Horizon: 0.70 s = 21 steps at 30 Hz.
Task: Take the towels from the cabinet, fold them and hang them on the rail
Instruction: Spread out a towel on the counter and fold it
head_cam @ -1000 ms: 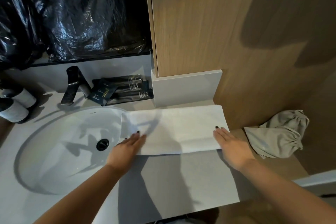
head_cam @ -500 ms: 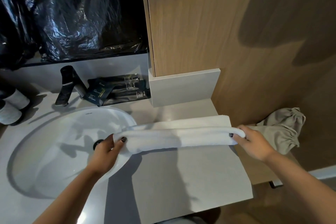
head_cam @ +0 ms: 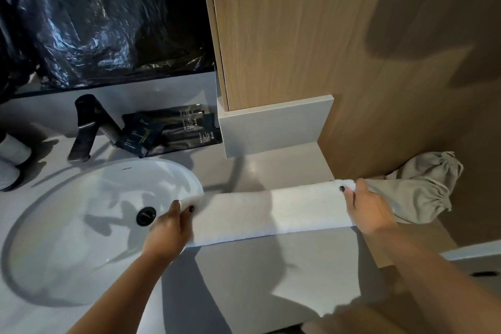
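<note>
Hands, left point(head_cam: 169, 228) and right point(head_cam: 370, 211), pinch towel point(head_cam: 271, 211) ends on countertop point(head_cam: 271, 287).

Dim warm light; hard arm shadows on counter point(head_cam: 271, 287); wide-angle edge distortion.

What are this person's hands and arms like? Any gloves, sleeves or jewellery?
Both arms are bare up to the frame's edge, with no sleeves in view. The left hand and right hand wear no gloves, and no rings, watch or bracelets show. The fingernails that show are painted with dark polish, seen on one nail of each hand.
</note>
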{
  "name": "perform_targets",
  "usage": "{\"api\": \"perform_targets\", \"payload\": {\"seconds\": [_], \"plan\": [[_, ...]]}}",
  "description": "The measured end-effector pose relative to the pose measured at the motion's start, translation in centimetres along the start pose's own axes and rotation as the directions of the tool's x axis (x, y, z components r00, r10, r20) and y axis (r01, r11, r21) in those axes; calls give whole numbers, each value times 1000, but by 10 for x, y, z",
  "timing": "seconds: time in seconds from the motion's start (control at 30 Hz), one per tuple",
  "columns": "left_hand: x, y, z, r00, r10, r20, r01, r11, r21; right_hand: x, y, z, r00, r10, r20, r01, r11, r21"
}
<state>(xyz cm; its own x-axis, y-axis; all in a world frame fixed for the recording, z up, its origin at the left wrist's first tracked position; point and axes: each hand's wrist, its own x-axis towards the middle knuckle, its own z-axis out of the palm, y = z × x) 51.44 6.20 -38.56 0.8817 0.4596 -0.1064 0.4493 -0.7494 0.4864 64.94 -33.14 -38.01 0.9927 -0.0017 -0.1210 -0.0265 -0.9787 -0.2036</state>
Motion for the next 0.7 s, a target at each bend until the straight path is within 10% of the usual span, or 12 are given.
{"api": "perform_targets", "payload": {"seconds": [0.33,0.57,0.7], "plan": [[-10,-12,-14,987,-22,161,65,960,-271,10,-11,-8,996,-86,-15,82,977,-199],[-17,-5,-23,866,-297,402,493,639,-590,10,-3,-4,996,-73,50,76,996,-55],[-23,2,-12,860,-332,387,510,563,-650,12,-6,-6,995,-57,80,60,998,-30]]}}
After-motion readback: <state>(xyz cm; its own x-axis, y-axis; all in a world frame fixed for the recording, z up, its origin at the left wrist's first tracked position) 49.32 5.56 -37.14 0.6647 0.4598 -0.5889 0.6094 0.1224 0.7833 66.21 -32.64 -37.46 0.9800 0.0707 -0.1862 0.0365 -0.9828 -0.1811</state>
